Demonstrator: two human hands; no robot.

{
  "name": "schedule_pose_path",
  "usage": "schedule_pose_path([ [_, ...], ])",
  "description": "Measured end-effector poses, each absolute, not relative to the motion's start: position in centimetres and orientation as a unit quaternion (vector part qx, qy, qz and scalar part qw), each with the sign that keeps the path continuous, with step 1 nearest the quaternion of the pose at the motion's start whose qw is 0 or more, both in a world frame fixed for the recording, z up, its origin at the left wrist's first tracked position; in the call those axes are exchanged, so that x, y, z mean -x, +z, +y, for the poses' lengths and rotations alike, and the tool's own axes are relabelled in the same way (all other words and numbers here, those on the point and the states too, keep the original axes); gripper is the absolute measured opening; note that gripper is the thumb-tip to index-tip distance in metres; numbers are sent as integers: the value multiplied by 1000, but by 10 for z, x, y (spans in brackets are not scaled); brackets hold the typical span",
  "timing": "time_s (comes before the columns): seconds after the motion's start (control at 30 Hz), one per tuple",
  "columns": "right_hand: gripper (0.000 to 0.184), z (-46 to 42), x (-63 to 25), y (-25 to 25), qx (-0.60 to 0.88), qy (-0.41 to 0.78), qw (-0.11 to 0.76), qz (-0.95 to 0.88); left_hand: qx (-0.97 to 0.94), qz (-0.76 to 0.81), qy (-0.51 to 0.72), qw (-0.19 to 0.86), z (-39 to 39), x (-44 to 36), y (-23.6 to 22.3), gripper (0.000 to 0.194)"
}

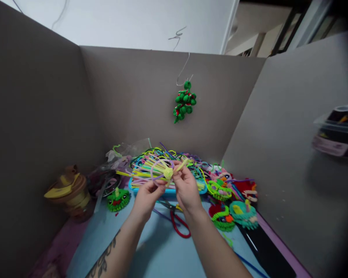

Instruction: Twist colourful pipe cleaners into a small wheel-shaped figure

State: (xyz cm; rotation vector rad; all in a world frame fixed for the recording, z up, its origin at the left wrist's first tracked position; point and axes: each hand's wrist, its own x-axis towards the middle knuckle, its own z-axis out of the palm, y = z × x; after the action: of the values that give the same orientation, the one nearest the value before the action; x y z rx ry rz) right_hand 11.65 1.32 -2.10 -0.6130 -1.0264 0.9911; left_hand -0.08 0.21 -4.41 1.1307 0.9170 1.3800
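Worked between a grey left panel [37, 127], a back panel [133, 96] and a right panel [292, 127]. Had the broadest room over the blue mat [165, 255], below and between the forearms, bordered at left and right by strips of purple tabletop [74, 237]. Met a closer limit ahead, at a blue tray [203, 190] heaped with coloured pipe cleaners [146, 166]. Had red-handled scissors [172, 213] lying low between the wrists, nearer the right. Had a green fuzzy figure [118, 200] to the left, with a brown pot [75, 193] farther out near the panel; to the right, a group of fuzzy figures [220, 190] and a black slab [266, 247]. Saw a green bundle [185, 102] hanging before the back panel, well apart from the hands.

Reached forward with both forearms, converging over the mat, hands raised and nearly meeting. Held a lilac ring [152, 172] with a yellow knob [168, 173] up before the tray, between both hands. Pinched the ring's lower side narrowly with the left hand [150, 194]. Closed the right hand [187, 188], thumb against fingers, on a pale yellow stem [182, 165] beside the knob. Could not tell the exact fingertip contacts.
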Motion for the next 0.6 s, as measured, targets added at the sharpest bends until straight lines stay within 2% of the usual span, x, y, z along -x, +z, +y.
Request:
schedule_pose_path([
  [0.23,25,3,-124,-27,271,497,727,-390,-471,352,537,604,-6,-7,-48,36],
  [0.33,25,-9,-137,-34,288,472,741,-381,-459,359,501,640,-15,-18,-47,40],
  [0.43,28,-21,-159,-42,315,423,786,-322,-426,395,513,632,-23,-28,-41,44],
  [0.53,30,-30,-179,-57,330,418,798,-280,-355,424,599,580,-44,-36,-20,35],
  [0.6,29,-35,-186,-70,339,433,787,-280,-406,343,600,598,-75,-39,0,25],
])
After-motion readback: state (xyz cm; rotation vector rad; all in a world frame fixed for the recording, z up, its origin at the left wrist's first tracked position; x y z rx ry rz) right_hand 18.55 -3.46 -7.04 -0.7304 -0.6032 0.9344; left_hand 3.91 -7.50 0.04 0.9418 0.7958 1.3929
